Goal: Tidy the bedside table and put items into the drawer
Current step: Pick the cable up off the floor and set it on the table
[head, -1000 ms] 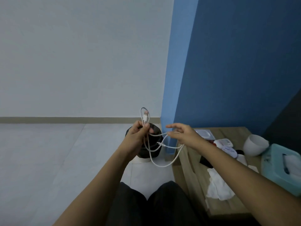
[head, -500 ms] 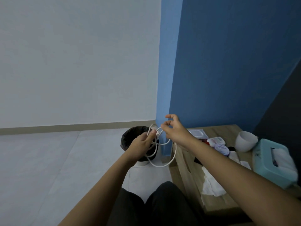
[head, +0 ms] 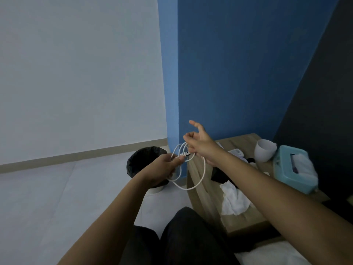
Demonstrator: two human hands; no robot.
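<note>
Since half a second ago, both hands have lifted slightly and another loop of cable [head: 191, 169] has formed. I see the left hand [head: 162, 169] pinching the gathered white coils, the USB plug poking out beside its thumb. At two o'clock from it, the right hand [head: 200, 144] has index and thumb spread, lower fingers curled around a strand. One loop hangs below, in front of the bin [head: 141, 159]. By my judgement, tidying has barely begun: the table [head: 238, 220] at four o'clock holds a cup [head: 264, 153], tissue box [head: 290, 169], crumpled cloth [head: 235, 199] and small containers. No drawer is visible, so nothing appears stowed yet.
</note>
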